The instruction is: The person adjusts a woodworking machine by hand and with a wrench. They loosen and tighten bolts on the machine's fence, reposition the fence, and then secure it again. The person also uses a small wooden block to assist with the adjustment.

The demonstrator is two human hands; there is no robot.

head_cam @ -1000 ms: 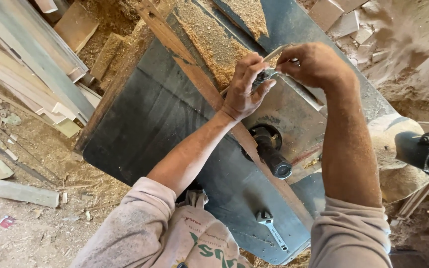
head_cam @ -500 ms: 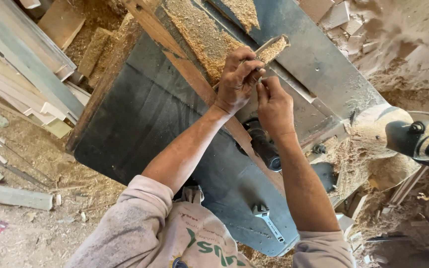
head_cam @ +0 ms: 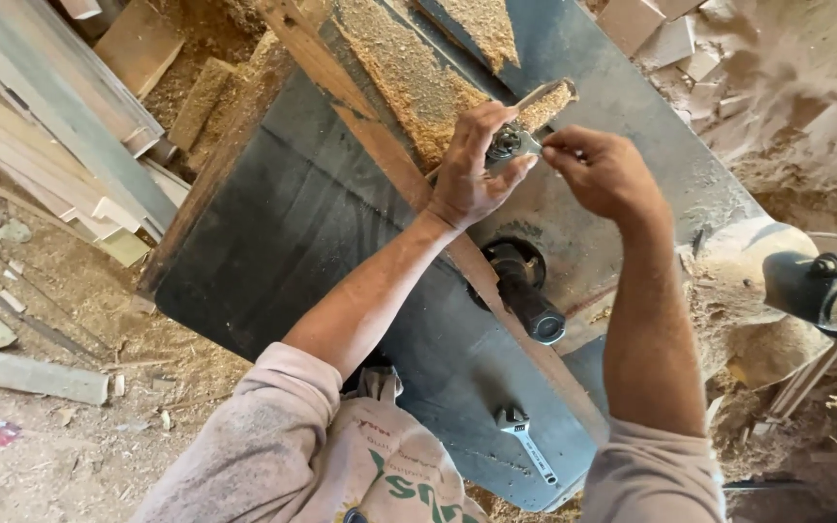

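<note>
Left hand (head_cam: 469, 172) was closed round a small round metal part (head_cam: 508, 142), gripping it at chest height above the machine table (head_cam: 273, 252), prob. so both hands could work on it w/o resting it in the sawdust. Right hand (head_cam: 601, 172) was pinched narrow, thumb and fingertips touching the part's right edge, as if turning or seating sth. small; what exactly sat between the fingertips couldn't be told. The part was thus in the air, between the 2 hands, just over the sawdust heap (head_cam: 409, 77).

A dark upright spindle (head_cam: 525, 291) stood bare in the table's round opening, below the hands. A long wooden strip (head_cam: 418, 203) lay diagonally across the table beside the spindle, likely as a guide.

Count: 2 hands, 1 metal part, 1 spindle, 1 adjustable wrench (head_cam: 525, 442) lying flat near the table's near edge, within easy reach. 1 power tool (head_cam: 830, 291) sat off to the right, well apart. Several planks (head_cam: 41, 145) were stacked on the floor at left.
</note>
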